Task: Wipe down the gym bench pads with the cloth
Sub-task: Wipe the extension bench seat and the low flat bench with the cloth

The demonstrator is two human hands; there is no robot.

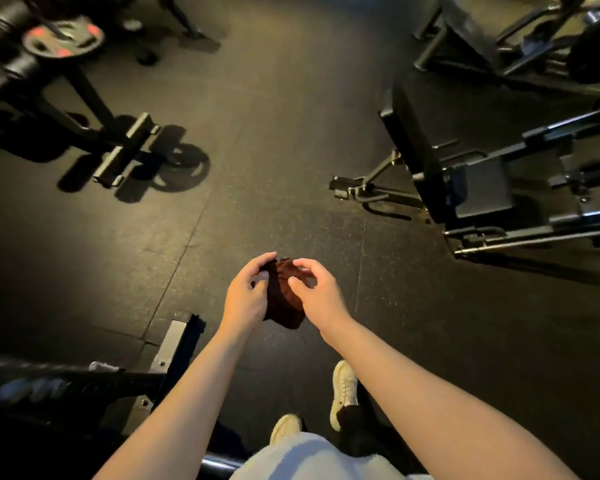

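A dark reddish-brown cloth (284, 294) hangs bunched between my two hands, above the floor in the lower middle of the view. My left hand (246, 296) grips its left side with curled fingers. My right hand (321, 292) has thumb and fingers curled at the cloth's upper right edge; whether they pinch it is unclear. A black gym bench pad (416, 147) stands tilted on its frame at the right, well ahead of my hands. Another dark pad (475, 19) sits at the top right.
Dark rubber floor (257, 133) spreads across the middle. A rack foot with weight plates (63, 38) stands at the upper left. A metal frame base (174, 344) lies at my lower left. My white shoes (343, 389) are below my arms.
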